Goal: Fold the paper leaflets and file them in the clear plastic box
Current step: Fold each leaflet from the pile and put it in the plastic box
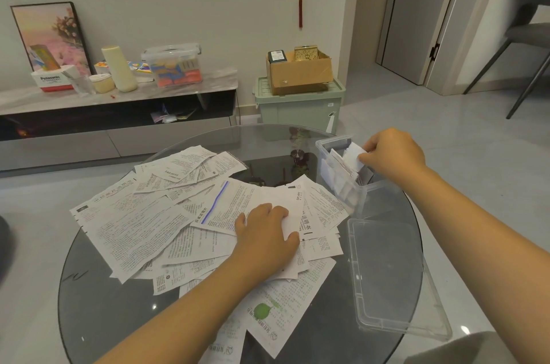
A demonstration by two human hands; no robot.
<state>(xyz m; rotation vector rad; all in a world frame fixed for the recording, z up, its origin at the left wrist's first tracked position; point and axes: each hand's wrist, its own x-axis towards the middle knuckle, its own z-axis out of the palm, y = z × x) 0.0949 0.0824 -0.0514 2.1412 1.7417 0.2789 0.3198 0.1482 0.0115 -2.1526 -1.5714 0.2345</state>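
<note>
Round and glass-topped, the desk (pixel 98 298) stands on a pale tiled floor, with a low media console along the wall behind it and a green storage bin carrying a cardboard box further right. Spread across the middle of the glass is a loose heap of unfolded paper leaflets (pixel 154 223), overlapping at every angle.

At the desk's right edge sits the clear plastic box (pixel 361 195), its long axis running away from the person, with a row of already folded leaflets standing upright inside. Its clear lid (pixel 387 277) lies flat on the glass just in front of it.

The right hand (pixel 393 155) is over the far end of the box, its fingers (pixel 364 159) pinching a folded leaflet (pixel 354 155) by its top edge; the slip stands upright, partly down among the others, so the filing step looks nearly done. The left hand (pixel 266 240) rests palm down on the heap, fingers curled and pressing on a white sheet (pixel 282 203) printed along its right margin; whether it has actually gripped that sheet I cannot tell.

That sheet lies directly under the left hand, well to the left of the box, so the left hand is far nearer to it and the next fold would likely begin there, with the box to the right and slightly beyond.
</note>
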